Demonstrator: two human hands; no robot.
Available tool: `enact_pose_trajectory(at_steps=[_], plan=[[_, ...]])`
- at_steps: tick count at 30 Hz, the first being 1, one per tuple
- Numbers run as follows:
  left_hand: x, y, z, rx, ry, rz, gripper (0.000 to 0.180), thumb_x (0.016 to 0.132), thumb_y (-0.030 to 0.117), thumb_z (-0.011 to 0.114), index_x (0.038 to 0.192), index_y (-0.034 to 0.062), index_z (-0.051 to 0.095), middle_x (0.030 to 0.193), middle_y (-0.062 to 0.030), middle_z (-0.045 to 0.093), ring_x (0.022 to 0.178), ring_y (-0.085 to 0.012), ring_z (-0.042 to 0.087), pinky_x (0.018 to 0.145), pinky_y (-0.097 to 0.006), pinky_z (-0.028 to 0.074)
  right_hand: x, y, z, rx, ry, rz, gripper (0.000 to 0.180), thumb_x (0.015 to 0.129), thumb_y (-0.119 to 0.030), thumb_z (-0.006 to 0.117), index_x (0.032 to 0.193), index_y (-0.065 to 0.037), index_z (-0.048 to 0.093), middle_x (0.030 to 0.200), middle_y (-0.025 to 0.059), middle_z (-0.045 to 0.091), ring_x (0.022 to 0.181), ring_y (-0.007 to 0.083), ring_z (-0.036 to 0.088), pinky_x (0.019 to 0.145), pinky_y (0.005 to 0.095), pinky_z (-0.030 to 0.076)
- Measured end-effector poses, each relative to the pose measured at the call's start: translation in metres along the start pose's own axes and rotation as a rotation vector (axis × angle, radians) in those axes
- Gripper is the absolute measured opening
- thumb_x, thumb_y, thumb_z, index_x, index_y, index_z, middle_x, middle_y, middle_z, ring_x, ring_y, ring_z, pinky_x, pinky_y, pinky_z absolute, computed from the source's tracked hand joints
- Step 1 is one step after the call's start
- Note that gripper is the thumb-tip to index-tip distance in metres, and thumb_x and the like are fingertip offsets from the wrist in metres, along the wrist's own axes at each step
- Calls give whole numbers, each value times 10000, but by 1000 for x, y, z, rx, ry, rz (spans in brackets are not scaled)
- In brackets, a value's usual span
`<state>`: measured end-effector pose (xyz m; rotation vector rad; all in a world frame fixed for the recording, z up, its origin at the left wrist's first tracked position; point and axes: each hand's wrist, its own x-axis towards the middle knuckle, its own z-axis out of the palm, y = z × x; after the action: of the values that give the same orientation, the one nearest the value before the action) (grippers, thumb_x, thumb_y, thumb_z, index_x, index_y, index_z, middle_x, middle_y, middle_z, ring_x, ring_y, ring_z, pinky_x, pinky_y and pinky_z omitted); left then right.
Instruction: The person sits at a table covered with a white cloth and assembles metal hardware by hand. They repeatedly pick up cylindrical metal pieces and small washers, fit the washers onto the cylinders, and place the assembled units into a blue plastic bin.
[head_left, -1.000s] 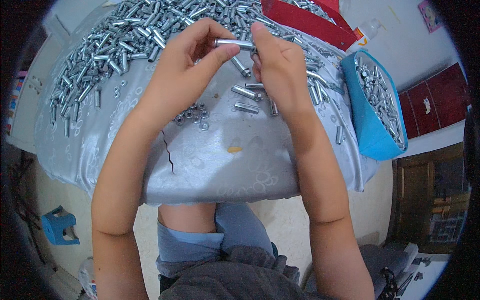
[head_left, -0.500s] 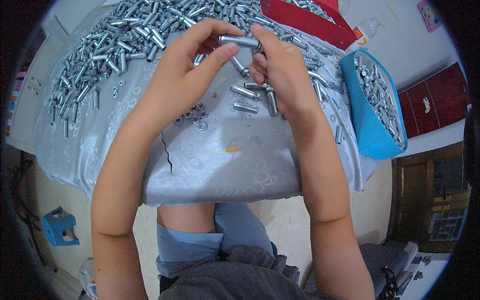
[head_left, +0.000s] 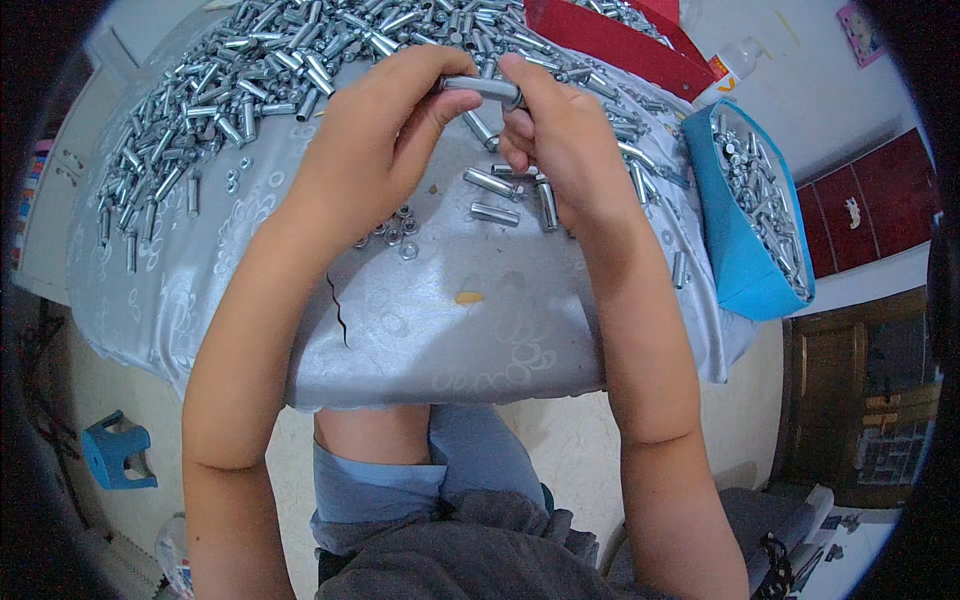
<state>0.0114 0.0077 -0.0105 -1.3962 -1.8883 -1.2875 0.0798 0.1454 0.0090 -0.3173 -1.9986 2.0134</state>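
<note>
Both hands, left hand [head_left: 375, 150] and right hand [head_left: 565, 150], fingers clamped on one metal sleeve [head_left: 480, 88]; blue bin [head_left: 745, 260] part-filled, big pile [head_left: 230, 90] left on the table [head_left: 450, 340]

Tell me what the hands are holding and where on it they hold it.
One silver metal sleeve, held level above the table: the left hand pinches its left end, the right hand its right end. The middle shows bare between the fingertips.

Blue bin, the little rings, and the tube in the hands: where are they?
Blue bin [head_left: 735, 262], head view, on its bare outer blue wall.
Rings [head_left: 392, 232], head view, on the small cluster lying on the cloth.
Tube [head_left: 480, 87], head view, on its middle between both hands.
</note>
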Motion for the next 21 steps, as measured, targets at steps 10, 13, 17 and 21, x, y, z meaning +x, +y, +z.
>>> enact_pose_trajectory(at_steps=[10, 13, 17, 21], plan=[[7, -8, -11, 255, 49, 464, 242, 714, -10, 613, 943, 67, 623, 829, -72, 635, 695, -199, 604, 611, -263, 472, 12, 6, -20, 503, -524, 405, 409, 837, -350, 509, 512, -129, 395, 462, -51, 316, 395, 93, 327, 392, 234, 253], [5, -4, -9, 288, 79, 382, 211, 758, 0, 588, 962, 48, 620, 831, -65, 638, 695, -157, 603, 603, -243, 472, 12, 5, -22, 361, -454, 314, 433, 843, -385, 498, 510, -122, 413, 455, -31, 350, 408, 112, 374, 406, 240, 289], [2, -7, -5, -174, 338, -137, 203, 833, 94, 571, 1007, -7, 595, 832, -34, 628, 712, -64, 551, 613, -200, 452, 12, 12, -15, -696, 44, -362, 432, 763, -424, 591, 644, -9, 606, 595, 108, 528, 567, 224, 524, 531, 350, 415], [11, -10, -16, -245, 445, -358, 232, 841, 134, 572, 1035, 9, 588, 840, -52, 628, 675, -63, 526, 593, -186, 430, 18, 43, -20, -1246, 81, -537, 355, 725, -326, 621, 780, 25, 629, 872, 209, 548, 865, 332, 506, 744, 427, 422]])
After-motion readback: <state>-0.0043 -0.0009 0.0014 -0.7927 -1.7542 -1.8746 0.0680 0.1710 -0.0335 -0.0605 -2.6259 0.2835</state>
